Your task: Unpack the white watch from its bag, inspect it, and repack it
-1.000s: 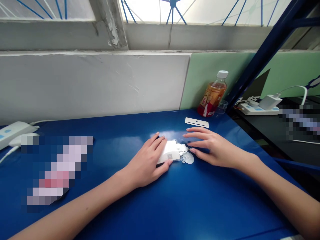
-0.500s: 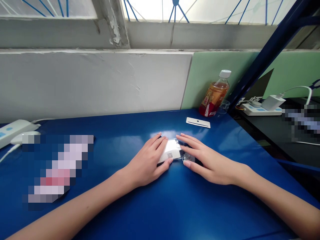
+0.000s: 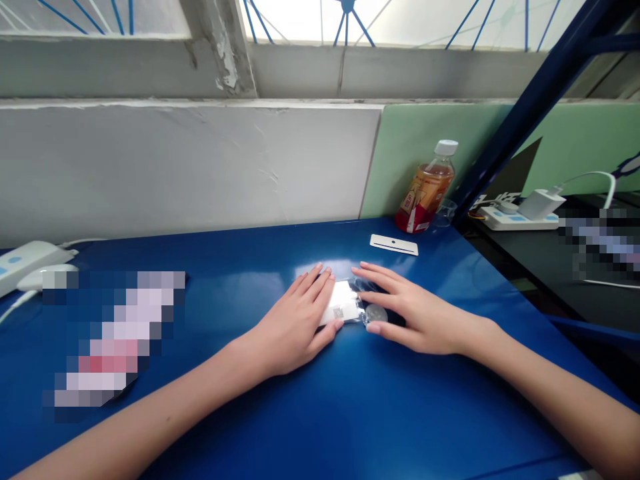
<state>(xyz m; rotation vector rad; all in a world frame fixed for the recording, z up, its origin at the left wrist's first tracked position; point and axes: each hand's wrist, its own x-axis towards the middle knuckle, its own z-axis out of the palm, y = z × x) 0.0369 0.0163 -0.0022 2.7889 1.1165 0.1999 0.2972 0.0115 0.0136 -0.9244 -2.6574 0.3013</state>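
A small white packet (image 3: 343,301) with a printed code and a clear plastic wrap lies on the blue table (image 3: 300,413). My left hand (image 3: 295,320) rests flat on its left side, fingers stretched out and thumb against its near edge. My right hand (image 3: 410,310) lies flat on the clear wrap at the packet's right end, fingers spread. A round clear piece (image 3: 376,313) shows between the right thumb and forefinger.
A white flat strip (image 3: 394,244) lies further back on the table. A bottle of orange drink (image 3: 426,189) stands at the back right corner. A power strip with a white charger (image 3: 525,212) sits on the dark bench to the right. Another white power strip (image 3: 25,263) lies far left.
My right hand has moved left onto the clear wrap, closing the gap to my left hand. The left hand has barely shifted on the packet.
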